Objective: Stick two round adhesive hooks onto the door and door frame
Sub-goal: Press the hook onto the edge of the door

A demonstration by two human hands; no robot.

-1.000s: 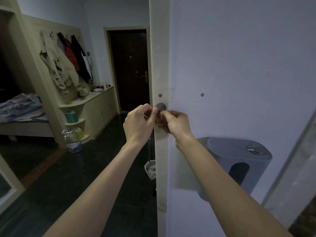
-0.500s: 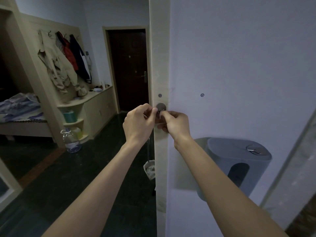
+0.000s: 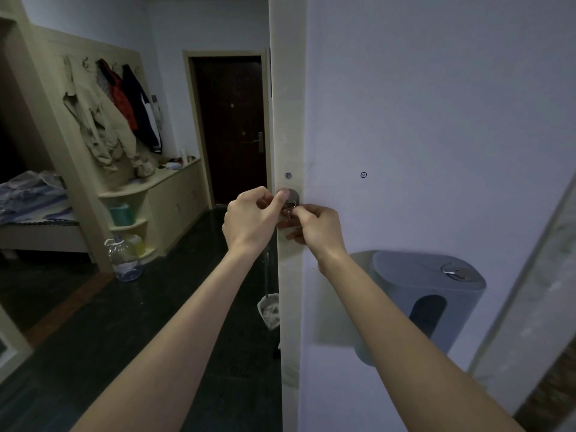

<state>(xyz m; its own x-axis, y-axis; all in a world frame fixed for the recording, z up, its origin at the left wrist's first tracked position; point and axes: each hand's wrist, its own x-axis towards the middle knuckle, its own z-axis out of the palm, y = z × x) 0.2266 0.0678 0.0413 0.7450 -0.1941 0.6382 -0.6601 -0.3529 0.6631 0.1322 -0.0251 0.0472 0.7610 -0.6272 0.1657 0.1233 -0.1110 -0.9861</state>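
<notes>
On the pale door frame (image 3: 288,126), just under a small round sticker (image 3: 288,175): round grey hook (image 3: 293,196), left hand (image 3: 252,221) thumb pressed on its face, other fingers curled; right hand (image 3: 314,229) pinching the dangling wire. Second sticker (image 3: 363,175) alone on the wall (apart, to the right). Below right, grey bin (image 3: 436,294) with another hook (image 3: 453,271) on top.
</notes>
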